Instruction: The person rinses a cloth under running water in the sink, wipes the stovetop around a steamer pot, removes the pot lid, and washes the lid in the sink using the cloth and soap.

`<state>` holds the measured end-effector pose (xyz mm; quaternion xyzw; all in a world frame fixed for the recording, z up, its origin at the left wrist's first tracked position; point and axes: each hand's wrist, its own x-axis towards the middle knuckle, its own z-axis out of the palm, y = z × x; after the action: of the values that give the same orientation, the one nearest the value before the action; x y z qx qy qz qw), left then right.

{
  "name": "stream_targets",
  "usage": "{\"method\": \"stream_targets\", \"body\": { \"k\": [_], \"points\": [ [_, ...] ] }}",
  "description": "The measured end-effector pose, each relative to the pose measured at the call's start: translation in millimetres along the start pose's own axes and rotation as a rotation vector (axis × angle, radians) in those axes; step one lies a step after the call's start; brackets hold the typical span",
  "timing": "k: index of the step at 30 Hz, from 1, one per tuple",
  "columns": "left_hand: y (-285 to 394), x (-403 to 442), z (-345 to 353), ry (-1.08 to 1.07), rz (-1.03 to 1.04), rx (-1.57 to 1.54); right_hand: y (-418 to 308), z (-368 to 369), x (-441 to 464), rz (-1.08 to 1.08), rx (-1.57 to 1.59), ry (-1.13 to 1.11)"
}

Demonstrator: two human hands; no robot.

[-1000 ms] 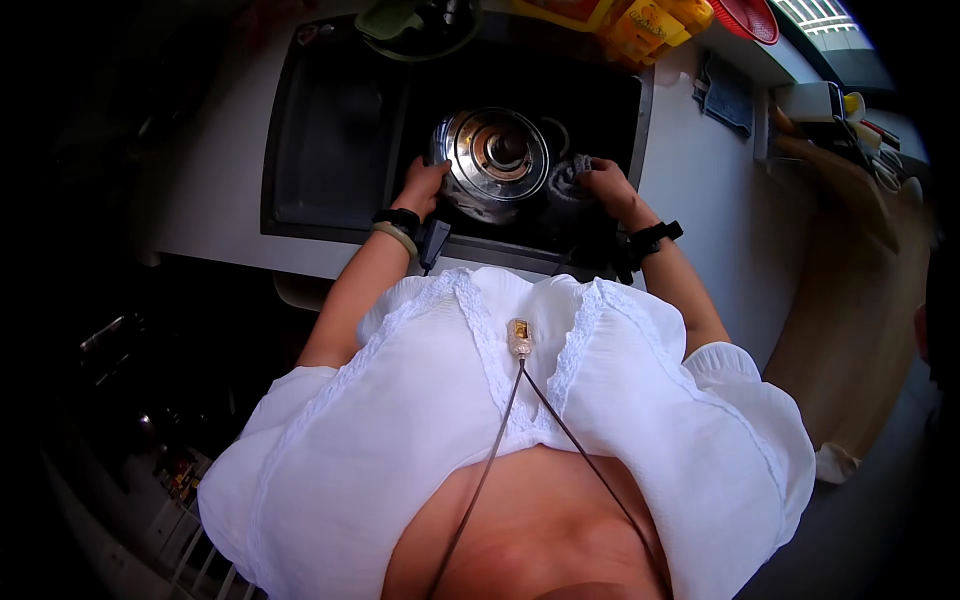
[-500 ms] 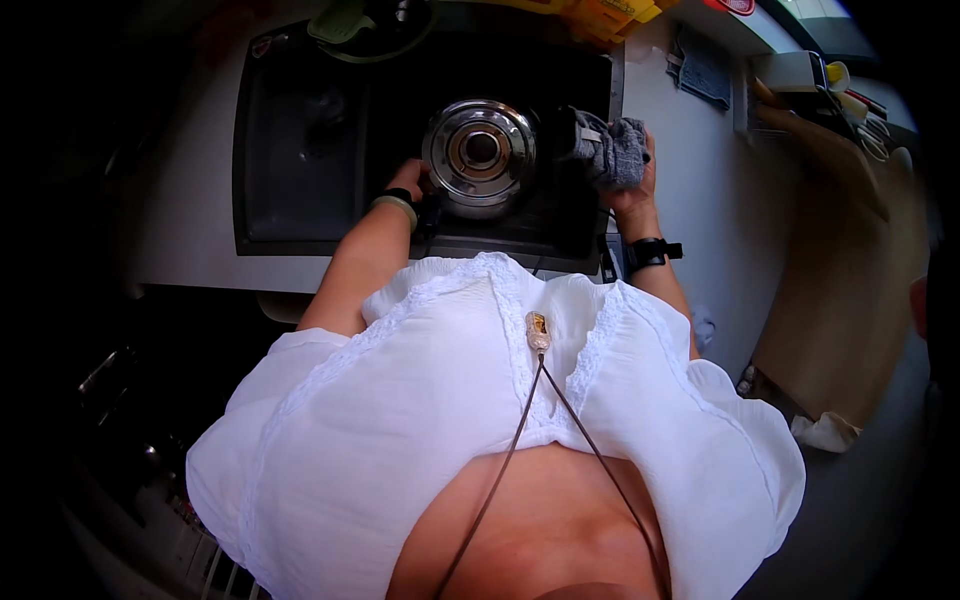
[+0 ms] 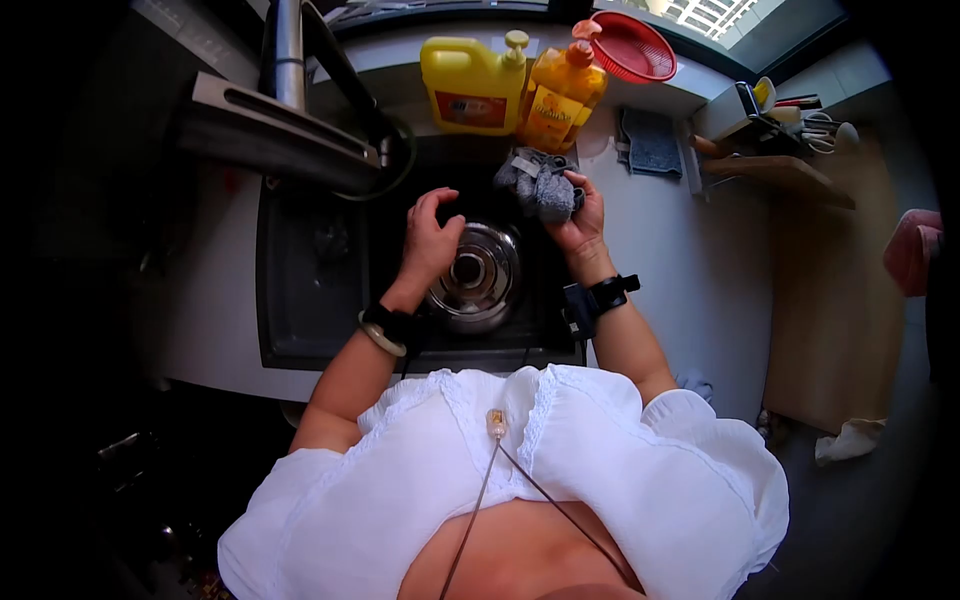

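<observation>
In the dark sink lies a round, shiny metal piece with concentric rings, like a pot or its lid. My left hand hovers over its upper left edge, fingers curved and apart, holding nothing. I grip a bunched grey cloth with a pale tag in my right hand, above the sink's right side. The fingers beneath the cloth are partly hidden.
A metal faucet reaches over the sink from the upper left. Behind stand a yellow jug, an orange soap bottle and a red basket. To the right lie a blue-grey cloth and a wooden board.
My left hand has left the metal piece's left side and risen toward its upper edge. The right hand has brought the cloth inward and farther forward. The view has tilted up.
</observation>
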<state>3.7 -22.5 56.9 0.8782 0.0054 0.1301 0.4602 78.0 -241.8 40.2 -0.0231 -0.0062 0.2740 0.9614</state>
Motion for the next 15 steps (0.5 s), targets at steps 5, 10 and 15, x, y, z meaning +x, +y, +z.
{"method": "stream_targets", "body": {
  "k": [5, 10, 15],
  "points": [
    [130, 2, -19, 0.098, 0.579, 0.09, 7, 32, 3, -0.079, -0.033, -0.193],
    [144, 45, 7, 0.226, 0.652, 0.074, 6, 44, 10, -0.061, -0.118, -0.336],
    [159, 104, 12, 0.057, 0.708, -0.02, 0, 52, 18, -0.163, -0.139, -0.302]
  ]
}}
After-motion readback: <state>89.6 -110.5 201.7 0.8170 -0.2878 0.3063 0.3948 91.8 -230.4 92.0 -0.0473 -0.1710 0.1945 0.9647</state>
